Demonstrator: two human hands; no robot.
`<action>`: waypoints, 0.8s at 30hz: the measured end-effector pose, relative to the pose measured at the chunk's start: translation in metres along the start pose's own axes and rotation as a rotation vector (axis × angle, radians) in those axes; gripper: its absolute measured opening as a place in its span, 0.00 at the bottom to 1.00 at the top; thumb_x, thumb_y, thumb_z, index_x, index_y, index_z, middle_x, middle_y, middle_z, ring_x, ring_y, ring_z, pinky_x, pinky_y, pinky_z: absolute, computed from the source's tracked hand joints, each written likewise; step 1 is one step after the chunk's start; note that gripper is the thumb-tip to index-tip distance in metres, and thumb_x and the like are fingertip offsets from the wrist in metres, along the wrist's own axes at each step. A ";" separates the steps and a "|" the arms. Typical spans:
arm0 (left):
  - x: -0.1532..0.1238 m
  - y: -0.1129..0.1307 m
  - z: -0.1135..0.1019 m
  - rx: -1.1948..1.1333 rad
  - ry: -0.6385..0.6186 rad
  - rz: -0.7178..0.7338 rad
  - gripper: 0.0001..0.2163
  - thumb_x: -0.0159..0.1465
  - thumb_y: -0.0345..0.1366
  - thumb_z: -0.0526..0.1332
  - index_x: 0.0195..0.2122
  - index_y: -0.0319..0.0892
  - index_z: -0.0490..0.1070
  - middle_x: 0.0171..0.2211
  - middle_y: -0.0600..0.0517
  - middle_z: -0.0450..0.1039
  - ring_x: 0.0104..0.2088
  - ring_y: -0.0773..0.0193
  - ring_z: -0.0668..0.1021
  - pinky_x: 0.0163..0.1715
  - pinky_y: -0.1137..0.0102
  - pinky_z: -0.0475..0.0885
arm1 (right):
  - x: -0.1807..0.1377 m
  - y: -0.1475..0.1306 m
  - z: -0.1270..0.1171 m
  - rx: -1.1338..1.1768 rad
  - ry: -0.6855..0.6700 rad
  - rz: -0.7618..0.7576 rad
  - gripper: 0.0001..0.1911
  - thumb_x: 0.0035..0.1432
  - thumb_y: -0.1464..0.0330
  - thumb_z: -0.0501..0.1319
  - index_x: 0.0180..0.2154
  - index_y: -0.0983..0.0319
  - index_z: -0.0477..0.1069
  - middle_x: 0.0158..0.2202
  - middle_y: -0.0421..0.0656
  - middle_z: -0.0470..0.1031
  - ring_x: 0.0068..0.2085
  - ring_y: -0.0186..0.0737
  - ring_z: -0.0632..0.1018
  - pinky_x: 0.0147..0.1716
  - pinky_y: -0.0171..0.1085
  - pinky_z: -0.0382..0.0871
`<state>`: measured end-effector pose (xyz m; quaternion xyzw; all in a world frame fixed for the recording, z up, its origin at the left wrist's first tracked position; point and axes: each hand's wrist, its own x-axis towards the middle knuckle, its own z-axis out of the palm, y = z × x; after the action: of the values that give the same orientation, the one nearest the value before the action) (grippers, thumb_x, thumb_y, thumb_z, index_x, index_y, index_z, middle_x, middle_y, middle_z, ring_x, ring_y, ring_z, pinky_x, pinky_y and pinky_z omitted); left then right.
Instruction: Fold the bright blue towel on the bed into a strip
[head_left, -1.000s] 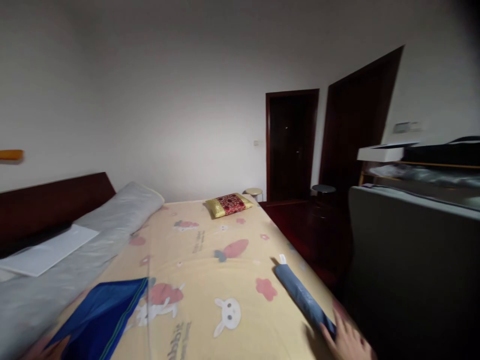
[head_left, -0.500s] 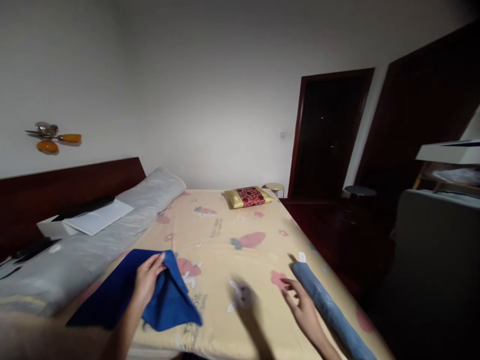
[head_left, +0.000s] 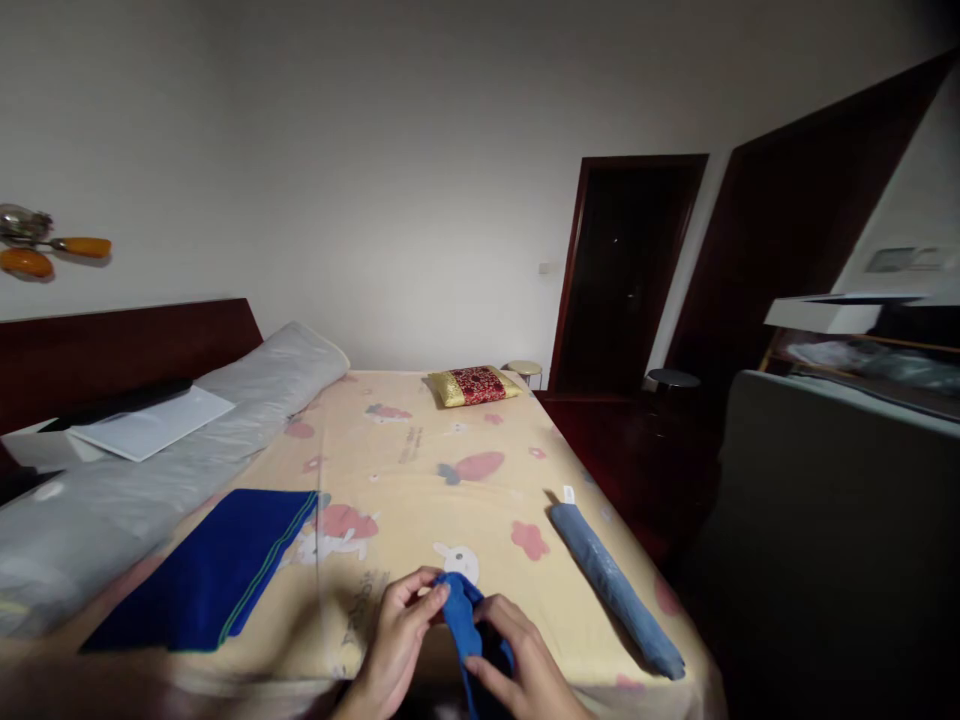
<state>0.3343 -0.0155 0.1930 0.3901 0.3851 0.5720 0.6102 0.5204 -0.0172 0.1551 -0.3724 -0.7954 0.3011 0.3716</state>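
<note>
1. Cloth, a small blue piece, hangs pinched between both hands at the near edge of the bed, over the printed sheet. It looks soft and folded or bunched; its lower end drops out of view, so its full shape cannot be told.
2. Left hand grips the cloth's top edge between thumb and fingertips. Right hand is closed on the cloth just beside it, lower down. The two hands sit close together, nearly touching.
3. Sheet on the bed is pale yellow with pink and white cartoon prints, a white rabbit among them just beyond the hands.
4. One dark blue towel with a green stripe along its edge lies flat to the left of the hands, well apart from them.
5. One rolled blue-grey bundle, possibly an umbrella or rolled fabric, lies along the right edge of the bed.
6. One small red and gold cushion rests at the far end of the bed.
7. One long grey bolster runs along the left side against a dark wooden headboard, with a white sheet of paper on it.
8. Room has plain white walls, two dark wooden doors at the right rear, and a grey cabinet on the right.
</note>
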 end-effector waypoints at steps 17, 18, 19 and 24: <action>-0.018 0.003 -0.003 0.410 -0.307 0.271 0.12 0.53 0.46 0.68 0.25 0.43 0.71 0.35 0.49 0.72 0.39 0.59 0.74 0.41 0.66 0.66 | 0.000 -0.004 0.011 0.206 -0.020 -0.012 0.09 0.59 0.61 0.59 0.32 0.59 0.70 0.32 0.42 0.75 0.36 0.38 0.75 0.38 0.37 0.68; -0.019 0.004 -0.003 0.397 -0.318 0.251 0.12 0.54 0.46 0.68 0.25 0.43 0.71 0.35 0.49 0.73 0.39 0.58 0.75 0.41 0.66 0.66 | 0.000 -0.005 0.010 0.173 -0.014 -0.030 0.08 0.59 0.63 0.58 0.31 0.59 0.70 0.32 0.42 0.76 0.36 0.38 0.75 0.38 0.37 0.67; -0.019 0.004 -0.004 0.389 -0.327 0.222 0.12 0.54 0.46 0.68 0.25 0.43 0.71 0.34 0.48 0.74 0.39 0.58 0.75 0.40 0.66 0.67 | -0.001 -0.007 0.008 0.130 -0.004 -0.043 0.06 0.59 0.65 0.58 0.31 0.59 0.70 0.32 0.42 0.76 0.36 0.38 0.75 0.38 0.37 0.67; -0.016 0.005 -0.008 0.444 -0.291 0.127 0.12 0.56 0.46 0.66 0.28 0.42 0.74 0.31 0.48 0.77 0.35 0.60 0.76 0.36 0.68 0.67 | -0.003 -0.013 -0.002 0.016 0.091 0.064 0.01 0.53 0.70 0.58 0.31 0.58 0.68 0.30 0.39 0.75 0.34 0.38 0.74 0.37 0.36 0.66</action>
<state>0.3238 -0.0310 0.1949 0.6160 0.3840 0.4485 0.5214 0.5184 -0.0261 0.1649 -0.4080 -0.7630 0.3018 0.4003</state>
